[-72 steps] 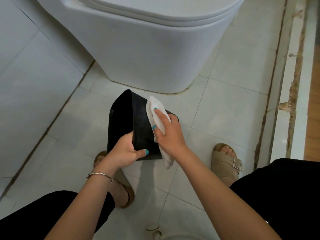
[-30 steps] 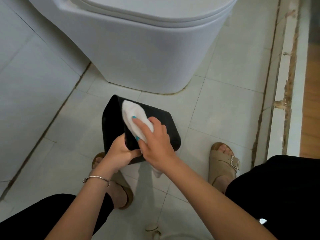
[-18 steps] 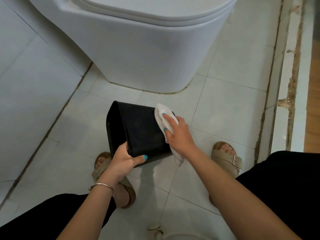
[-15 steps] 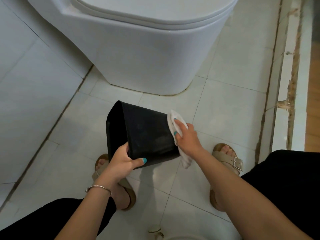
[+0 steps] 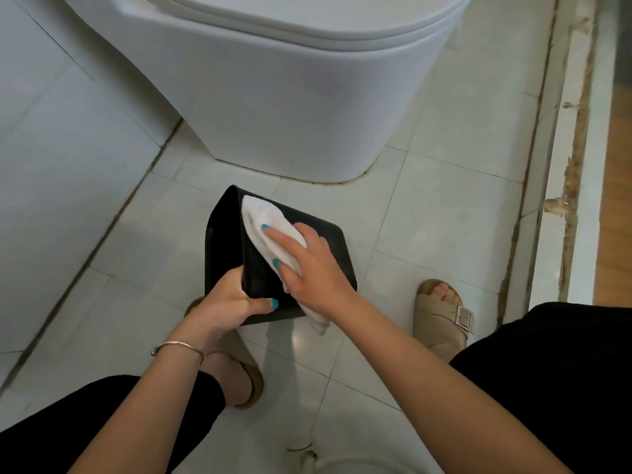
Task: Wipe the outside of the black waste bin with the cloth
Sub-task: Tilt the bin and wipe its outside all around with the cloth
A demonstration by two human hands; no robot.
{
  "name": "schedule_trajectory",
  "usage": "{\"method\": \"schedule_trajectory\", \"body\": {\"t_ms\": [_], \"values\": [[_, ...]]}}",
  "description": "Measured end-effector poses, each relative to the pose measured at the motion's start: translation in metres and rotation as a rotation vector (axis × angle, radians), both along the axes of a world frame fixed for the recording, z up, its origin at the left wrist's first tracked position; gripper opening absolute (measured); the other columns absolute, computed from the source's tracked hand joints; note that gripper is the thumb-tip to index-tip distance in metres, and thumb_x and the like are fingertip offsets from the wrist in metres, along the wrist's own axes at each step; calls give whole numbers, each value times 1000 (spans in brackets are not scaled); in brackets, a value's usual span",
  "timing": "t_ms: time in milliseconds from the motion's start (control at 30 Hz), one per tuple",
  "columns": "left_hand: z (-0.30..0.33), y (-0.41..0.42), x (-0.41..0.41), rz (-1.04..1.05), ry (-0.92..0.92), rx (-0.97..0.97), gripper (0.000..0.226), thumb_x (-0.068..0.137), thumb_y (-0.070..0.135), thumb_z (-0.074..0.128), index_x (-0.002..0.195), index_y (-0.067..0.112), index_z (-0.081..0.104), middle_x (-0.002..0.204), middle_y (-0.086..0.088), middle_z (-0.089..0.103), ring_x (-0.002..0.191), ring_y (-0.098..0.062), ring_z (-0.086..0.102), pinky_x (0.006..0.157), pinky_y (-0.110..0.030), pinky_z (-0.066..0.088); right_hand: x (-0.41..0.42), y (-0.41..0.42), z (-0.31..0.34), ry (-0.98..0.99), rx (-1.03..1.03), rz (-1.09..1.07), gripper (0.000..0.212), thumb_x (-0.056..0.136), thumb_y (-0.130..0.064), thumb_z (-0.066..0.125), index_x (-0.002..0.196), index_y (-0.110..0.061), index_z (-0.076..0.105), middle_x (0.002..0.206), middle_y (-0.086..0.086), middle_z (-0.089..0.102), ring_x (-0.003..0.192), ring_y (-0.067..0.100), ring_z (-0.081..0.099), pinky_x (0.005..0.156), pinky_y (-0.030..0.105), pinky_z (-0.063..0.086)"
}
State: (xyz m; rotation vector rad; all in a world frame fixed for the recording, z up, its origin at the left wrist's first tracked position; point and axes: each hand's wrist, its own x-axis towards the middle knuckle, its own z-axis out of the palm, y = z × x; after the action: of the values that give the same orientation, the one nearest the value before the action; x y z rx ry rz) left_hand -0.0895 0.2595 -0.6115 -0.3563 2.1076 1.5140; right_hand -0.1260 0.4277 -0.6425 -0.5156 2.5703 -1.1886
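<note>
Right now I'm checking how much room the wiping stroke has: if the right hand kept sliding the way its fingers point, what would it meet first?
The right hand points up-left along the black waste bin. Past the cloth it would probably run off the bin's rim, then reach the toilet; depth is unclear.

Lying tipped in front of the toilet (image 5: 273,97), the waste bin (image 5: 337,249), with cloth (image 5: 270,224) on its upper side under the right hand (image 5: 314,271), left hand (image 5: 232,302) at its near rim, sandalled feet behind.

White toilet (image 5: 290,97) on pale tiled floor (image 5: 427,206), tan buckled sandal (image 5: 441,316) near worn door threshold (image 5: 574,148)
</note>
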Motion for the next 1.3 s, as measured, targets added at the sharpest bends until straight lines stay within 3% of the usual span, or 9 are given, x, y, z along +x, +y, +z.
{"method": "schedule_trajectory", "body": {"t_ms": [167,333,467,567,700,800,1000,1133,1300], "values": [[-1,-5,5,9,-66,-74,48,74,2,82,110,24,59,110,0,68,105,-17,63,91,-34,51,-5,36,-49,-110,19,-189,56,97,-25,52,147,-42,35,148,3,31,123,27,41,105,33,37],[2,-3,4,-52,-87,-125,46,81,7,77,118,23,55,113,6,64,107,-14,59,89,-30,50,-2,76,-89,-268,63,-313,52,99,-26,50,147,-41,35,147,5,35,126,31,44,106,35,35],[7,-20,-5,-57,-87,-116,46,80,8,77,117,25,57,117,4,65,110,-13,60,99,-36,48,-12,71,-82,-305,-32,-287,51,100,-26,50,146,-43,36,143,2,39,126,22,43,102,27,32],[12,-30,-18,-112,-89,-142,42,81,9,76,108,34,57,113,7,66,107,-9,60,92,-29,49,-16,71,-73,-333,-139,-291,52,99,-23,54,146,-42,39,140,2,47,127,18,44,101,21,28],[21,-46,-44,-295,-62,-256,41,83,8,74,113,31,58,117,6,66,111,-14,60,98,-35,48,-17,78,-68,-386,-202,-361,55,98,-23,56,148,-35,40,148,-3,45,133,17,43,105,22,30],[23,-54,-55,-383,-88,-323,42,83,9,75,121,22,62,117,7,68,112,-14,61,102,-38,46,-23,83,-57,-345,-252,-387,56,96,-19,59,146,-36,42,139,-12,45,133,16,44,109,26,33],[28,-67,-67,-399,-30,-379,28,82,5,75,96,27,65,99,9,71,96,-7,65,87,-28,50,-34,80,-26,-333,-393,-455,53,93,-21,62,133,-53,47,133,-14,47,120,12,50,107,35,43],[33,-69,-72,-375,51,-419,28,82,3,75,86,28,64,89,13,68,84,-4,63,73,-21,45,-37,86,-12,-307,-438,-441,54,92,-15,64,129,-52,49,133,-14,50,121,11,52,103,27,44],[32,-70,-75,-345,79,-505,21,81,1,75,92,15,64,88,3,67,84,-17,63,70,-22,48,-39,88,-3,-288,-411,-401,55,91,-13,66,128,-50,50,132,-15,51,121,9,53,106,29,43]]}}
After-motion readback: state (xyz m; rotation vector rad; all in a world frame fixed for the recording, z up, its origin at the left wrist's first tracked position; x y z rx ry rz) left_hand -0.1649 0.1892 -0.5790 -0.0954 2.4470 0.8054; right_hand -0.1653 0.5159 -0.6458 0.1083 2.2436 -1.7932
